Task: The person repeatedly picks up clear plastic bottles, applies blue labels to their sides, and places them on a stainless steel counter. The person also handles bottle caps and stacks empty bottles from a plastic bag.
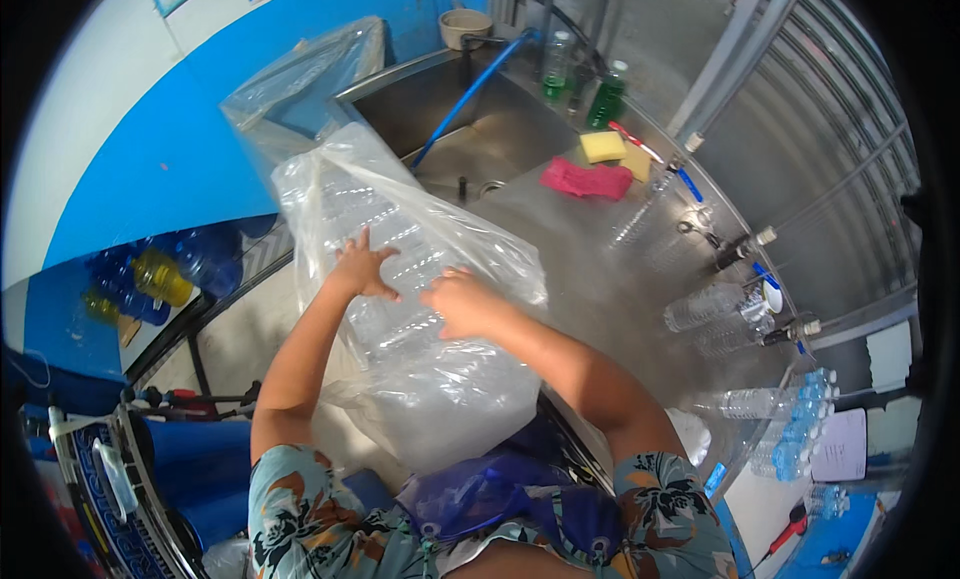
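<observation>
A large clear plastic bag (405,399) lies before me on the steel counter's left side, with rows of clear plastic bottles (397,241) showing through its film. Over the bag's left part is my left hand (363,270), its fingers spread and nothing in its grasp. My right hand (463,303) is just to the right of it, at the bag's middle, with bent fingers; whether it pinches the film cannot be told. The bag's near end hangs loose towards my waist. Beyond its far end is another clear plastic bag (307,83) by the blue wall.
A steel sink (487,136) holds a blue hose (472,91). On the counter (585,264) are a pink cloth (586,179), a yellow sponge (602,147), green-liquid bottles (607,95) and empty clear bottles (705,307). Capped bottles (806,429) stand at right; large blue bottles (210,260) lie at left.
</observation>
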A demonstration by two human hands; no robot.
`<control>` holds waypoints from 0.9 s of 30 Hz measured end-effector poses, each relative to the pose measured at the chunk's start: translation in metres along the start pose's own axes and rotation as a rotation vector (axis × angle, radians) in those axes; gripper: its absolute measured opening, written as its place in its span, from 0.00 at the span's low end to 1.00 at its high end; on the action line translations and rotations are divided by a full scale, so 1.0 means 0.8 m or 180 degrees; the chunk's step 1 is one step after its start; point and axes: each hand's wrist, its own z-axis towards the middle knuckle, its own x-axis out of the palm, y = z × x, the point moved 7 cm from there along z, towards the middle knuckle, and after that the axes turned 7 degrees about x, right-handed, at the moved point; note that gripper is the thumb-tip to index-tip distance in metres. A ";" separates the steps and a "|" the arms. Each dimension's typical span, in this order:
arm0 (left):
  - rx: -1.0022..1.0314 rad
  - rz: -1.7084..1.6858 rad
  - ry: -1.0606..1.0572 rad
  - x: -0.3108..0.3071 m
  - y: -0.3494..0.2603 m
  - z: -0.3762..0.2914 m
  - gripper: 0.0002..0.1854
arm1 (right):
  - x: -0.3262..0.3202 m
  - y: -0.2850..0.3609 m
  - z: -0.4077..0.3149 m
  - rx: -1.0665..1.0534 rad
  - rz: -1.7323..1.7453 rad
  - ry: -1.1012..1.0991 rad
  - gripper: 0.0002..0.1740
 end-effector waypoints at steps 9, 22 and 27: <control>-0.0211 -0.1212 -0.0247 -0.073 0.007 -0.049 0.44 | -0.089 -0.175 -0.229 0.1349 0.1825 -0.4050 0.33; 0.1752 -0.6194 0.1550 -0.177 -0.291 -0.010 0.45 | 0.034 -0.348 -0.292 0.4041 0.1264 -0.4757 0.41; 0.1455 -0.6257 0.2718 -0.152 -0.357 -0.014 0.46 | -0.019 -0.188 -0.292 0.1641 -0.0052 -0.4269 0.38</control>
